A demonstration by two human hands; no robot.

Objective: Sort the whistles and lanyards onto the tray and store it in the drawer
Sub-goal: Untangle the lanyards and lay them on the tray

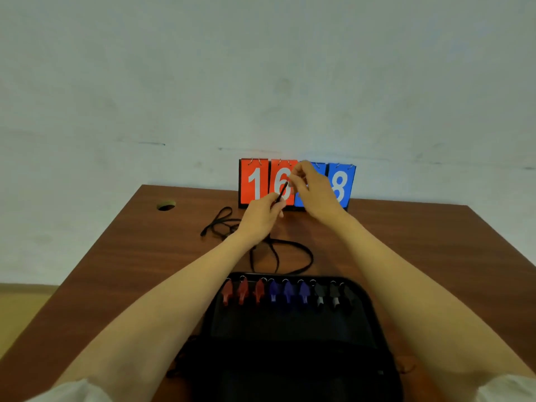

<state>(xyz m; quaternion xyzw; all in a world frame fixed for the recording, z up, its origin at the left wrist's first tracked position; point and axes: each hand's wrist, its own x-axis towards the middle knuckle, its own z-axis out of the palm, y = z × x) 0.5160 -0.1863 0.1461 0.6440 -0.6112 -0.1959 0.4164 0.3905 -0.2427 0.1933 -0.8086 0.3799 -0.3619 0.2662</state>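
I see left hand point(262, 216) and right hand point(315, 192) pinching 1 black lanyard point(282, 193) before the scoreboard point(256, 184). Tray point(290, 326), nearer me, carries 9 whistles point(288, 290); 1 loose lanyard point(220, 225) lies left on table point(130, 256).

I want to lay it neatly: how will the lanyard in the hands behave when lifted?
Probably floppy: the lanyard is straight only between left hand and right hand; below, it lies in loose loops on the table. Likely light, being thin cord.
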